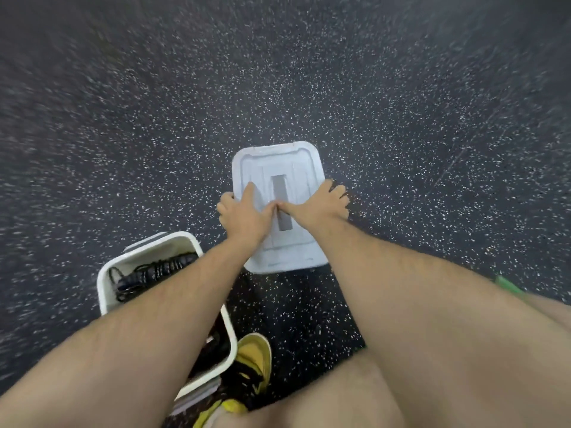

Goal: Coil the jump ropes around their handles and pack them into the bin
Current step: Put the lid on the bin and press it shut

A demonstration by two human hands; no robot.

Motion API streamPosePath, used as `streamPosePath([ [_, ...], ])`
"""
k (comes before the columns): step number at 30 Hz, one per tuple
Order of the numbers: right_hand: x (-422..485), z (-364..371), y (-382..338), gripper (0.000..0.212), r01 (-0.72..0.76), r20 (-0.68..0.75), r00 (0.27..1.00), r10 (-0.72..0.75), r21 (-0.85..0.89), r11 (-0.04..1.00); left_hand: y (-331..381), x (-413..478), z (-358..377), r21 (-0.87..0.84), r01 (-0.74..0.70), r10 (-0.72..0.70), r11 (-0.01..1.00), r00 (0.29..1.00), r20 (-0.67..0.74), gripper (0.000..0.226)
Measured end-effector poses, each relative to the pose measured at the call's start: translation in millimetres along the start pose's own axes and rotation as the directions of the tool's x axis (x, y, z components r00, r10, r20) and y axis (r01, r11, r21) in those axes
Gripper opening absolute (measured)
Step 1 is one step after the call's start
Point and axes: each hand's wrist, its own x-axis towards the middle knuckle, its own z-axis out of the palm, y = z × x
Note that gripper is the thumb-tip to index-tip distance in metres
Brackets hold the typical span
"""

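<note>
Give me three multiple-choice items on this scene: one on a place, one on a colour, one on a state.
1. Where does the bin stand relative to the lid?
A. To its left, nearer the person. B. On top of it. C. Far to its right.
2. What colour is the shoe?
A. Red. B. Yellow. C. Blue.
3. What state is the bin in?
A. Closed by its lid. B. Upside down. C. Open, with coiled ropes inside.

Key: 1 A, the bin sits lower left of the lid. 2 B, the shoe is yellow with black. 3 C, the left hand and right hand grip the lid away from the open bin.
</note>
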Motion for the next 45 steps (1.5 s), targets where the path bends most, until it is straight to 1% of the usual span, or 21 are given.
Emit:
streamPosePath([
  [3, -40, -6, -33, 0.138, 0.094, 0.045, 0.994, -0.095, 0.013, 0.995, -24, -15, -56, 0.023, 0.045, -0.044, 0.999, 0.997, -0.07, 0.069],
  [5, -74, 0, -51, 0.14, 0.177, 0.126, 0.976, -0.175, -0.005, 0.984, -58, -39, -85, 0.04, 0.102, -0.099, 0.994, 0.991, -0.089, 0.068],
  [8, -127, 28, -69, 0.132, 0.303, 0.213, 0.934, -0.286, -0.052, 0.952, -117, -85, -113, 0.042, 0.204, -0.2, 0.978, 0.976, -0.082, 0.067],
  [10, -156, 54, -75, 0.128, 0.348, 0.244, 0.916, -0.319, -0.083, 0.934, -151, -108, -120, 0.045, 0.271, -0.268, 0.961, 0.961, -0.073, 0.067],
  [13, -191, 90, -71, 0.127, 0.355, 0.292, 0.904, -0.313, -0.102, 0.929, -184, -130, -122, 0.107, 0.346, -0.341, 0.932, 0.938, -0.066, 0.068],
  [19, -208, 121, -68, 0.125, 0.424, 0.256, 0.893, -0.37, -0.204, 0.882, -215, -147, -106, 0.158, 0.359, -0.37, 0.92, 0.928, 0.042, 0.064],
  [22, -205, 122, -70, 0.122, 0.434, 0.27, 0.89, -0.368, -0.253, 0.865, -218, -143, -106, 0.198, 0.32, -0.337, 0.927, 0.94, 0.058, 0.063],
  [23, -204, 122, -69, 0.12, 0.431, 0.278, 0.89, -0.361, -0.26, 0.864, -218, -143, -106, 0.217, 0.282, -0.3, 0.934, 0.953, 0.052, 0.064],
  [25, -201, 120, -69, 0.114, 0.431, 0.296, 0.888, -0.351, -0.273, 0.86, -218, -140, -104, 0.271, 0.15, -0.167, 0.951, 0.985, 0.042, 0.069],
  [26, -199, 118, -72, 0.109, 0.428, 0.313, 0.887, -0.339, -0.281, 0.859, -218, -137, -102, 0.291, 0.085, -0.109, 0.953, 0.992, 0.065, 0.075],
  [28, -196, 114, -84, 0.103, 0.419, 0.351, 0.883, -0.313, -0.284, 0.863, -220, -133, -96, 0.313, 0.026, -0.071, 0.95, 0.988, 0.134, 0.083],
  [30, -191, 112, -100, 0.098, 0.447, 0.336, 0.87, -0.361, -0.232, 0.864, -222, -132, -91, 0.344, -0.008, -0.054, 0.939, 0.984, 0.17, 0.08],
  [32, -181, 114, -118, 0.091, 0.553, 0.228, 0.826, -0.516, -0.148, 0.82, -224, -134, -87, 0.35, -0.049, -0.014, 0.936, 0.985, 0.174, 0.07],
  [33, -175, 118, -128, 0.086, 0.628, 0.189, 0.776, -0.602, -0.139, 0.766, -224, -135, -86, 0.356, -0.065, 0.002, 0.932, 0.985, 0.175, 0.066],
  [35, -160, 129, -148, 0.073, 0.757, 0.232, 0.654, -0.72, -0.179, 0.629, -224, -135, -85, 0.389, -0.086, 0.012, 0.917, 0.982, 0.188, 0.061],
  [36, -151, 135, -157, 0.068, 0.795, 0.288, 0.607, -0.741, -0.215, 0.568, -223, -134, -85, 0.39, -0.092, 0.015, 0.916, 0.981, 0.196, 0.059],
  [37, -142, 141, -166, 0.065, 0.816, 0.344, 0.578, -0.74, -0.254, 0.52, -222, -132, -86, 0.377, -0.093, 0.019, 0.921, 0.981, 0.195, 0.059],
  [39, -125, 151, -180, 0.065, 0.83, 0.45, 0.557, -0.698, -0.32, 0.457, -222, -128, -87, 0.356, -0.089, 0.026, 0.93, 0.984, 0.178, 0.058],
  [41, -114, 157, -190, 0.067, 0.83, 0.522, 0.557, -0.646, -0.336, 0.445, -225, -126, -86, 0.36, -0.092, 0.028, 0.928, 0.983, 0.179, 0.057],
  [43, -111, 159, -194, 0.066, 0.828, 0.52, 0.56, -0.645, -0.334, 0.45, -225, -126, -81, 0.363, -0.084, 0.017, 0.928, 0.983, 0.184, 0.057],
  [45, -112, 162, -195, 0.06, 0.83, 0.464, 0.557, -0.689, -0.321, 0.455, -226, -123, -78, 0.358, -0.077, 0.011, 0.931, 0.983, 0.182, 0.057],
])
